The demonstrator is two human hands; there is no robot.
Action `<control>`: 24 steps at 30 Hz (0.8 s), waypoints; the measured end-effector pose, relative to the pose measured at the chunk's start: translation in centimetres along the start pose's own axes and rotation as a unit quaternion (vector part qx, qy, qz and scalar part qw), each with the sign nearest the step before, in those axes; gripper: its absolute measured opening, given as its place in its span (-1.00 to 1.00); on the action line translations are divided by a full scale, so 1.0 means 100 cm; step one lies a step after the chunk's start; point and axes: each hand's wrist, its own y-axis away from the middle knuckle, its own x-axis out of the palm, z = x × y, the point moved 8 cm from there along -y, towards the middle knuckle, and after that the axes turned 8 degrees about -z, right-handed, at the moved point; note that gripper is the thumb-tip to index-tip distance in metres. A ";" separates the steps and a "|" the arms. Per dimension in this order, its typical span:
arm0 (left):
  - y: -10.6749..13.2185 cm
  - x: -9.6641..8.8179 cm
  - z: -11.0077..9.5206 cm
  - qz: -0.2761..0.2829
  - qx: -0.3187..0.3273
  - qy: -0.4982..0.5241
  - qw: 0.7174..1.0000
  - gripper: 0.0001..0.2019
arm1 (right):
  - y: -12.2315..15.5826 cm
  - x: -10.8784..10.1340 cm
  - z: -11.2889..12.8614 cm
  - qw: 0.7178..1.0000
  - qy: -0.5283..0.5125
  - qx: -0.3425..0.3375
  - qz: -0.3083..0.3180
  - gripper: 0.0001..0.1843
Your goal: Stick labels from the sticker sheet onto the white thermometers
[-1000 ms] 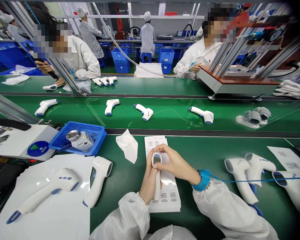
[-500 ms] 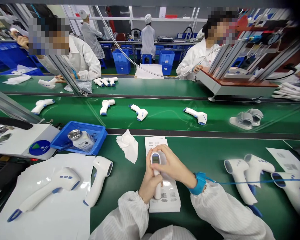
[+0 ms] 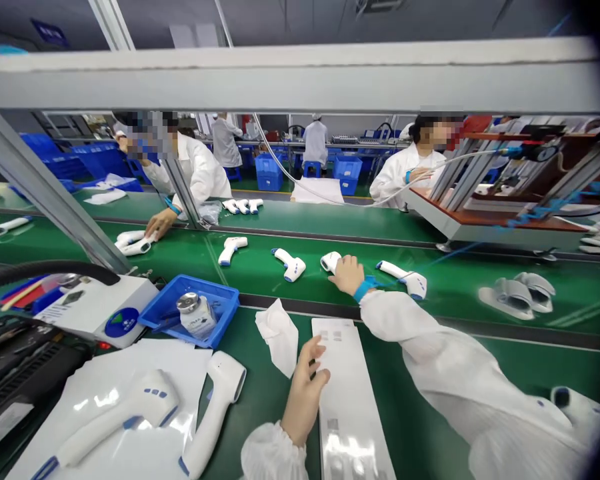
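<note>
The right hand (image 3: pixel 349 274) was stretched far forward, its fingers bent over the handle of a white thermometer (image 3: pixel 330 261) lying on the green belt (image 3: pixel 445 293); whether it really gripped, I cannot tell; another thermometer (image 3: pixel 405 278) lay just beside the wrist. The left hand (image 3: pixel 306 383) was half open and held nothing, its fingertips touching the edge of a long paper strip (image 3: pixel 350 407) on the desk (image 3: pixel 410 373); a white cloth (image 3: pixel 279 333) lay near, and further left a blue tray (image 3: pixel 163 313) held a bottle (image 3: pixel 196 315).

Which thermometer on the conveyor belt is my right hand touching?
The thermometer whose white head shows beside your right hand, lying between two untouched ones on the belt.
</note>
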 end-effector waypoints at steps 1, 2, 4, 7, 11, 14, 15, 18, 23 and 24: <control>-0.002 -0.004 0.002 -0.017 0.008 -0.001 1.000 -0.54 | -0.010 0.010 0.012 1.000 0.000 0.004 -0.002 -0.49; -0.005 -0.007 0.004 -0.034 0.018 -0.001 0.999 -0.57 | -0.016 0.022 0.025 1.000 -0.004 0.011 0.001 -0.44; -0.009 -0.013 0.006 -0.066 0.040 0.002 0.997 -0.62 | -0.022 0.048 0.050 0.999 -0.018 0.035 0.017 -0.36; -0.012 -0.020 0.004 -0.092 0.064 0.008 0.994 -0.67 | -0.022 0.072 0.081 0.997 -0.049 0.058 0.029 -0.30; -0.004 -0.036 -0.016 -0.113 0.107 -0.018 0.988 -0.66 | -0.020 0.063 0.098 0.993 -0.108 0.012 0.041 -0.37; 0.008 -0.058 -0.050 -0.190 0.178 -0.104 0.960 -0.60 | -0.004 0.033 0.090 0.984 -0.152 -0.069 0.069 -0.44; 0.013 -0.063 -0.064 -0.223 0.209 -0.149 0.941 -0.55 | 0.006 0.022 0.084 0.978 -0.163 -0.093 0.088 -0.45; 0.015 -0.054 -0.088 -0.200 0.227 -0.230 0.925 -0.28 | 0.059 -0.003 0.066 0.937 -0.197 -0.198 0.211 -0.48; 0.018 0.021 -0.029 0.095 -0.064 -0.008 0.993 -0.15 | 0.142 -0.025 0.019 0.891 -0.265 -0.270 0.249 -0.47; 0.022 0.027 -0.018 0.077 -0.094 0.035 0.992 -0.16 | 0.143 -0.024 0.001 0.914 -0.271 -0.228 0.199 -0.48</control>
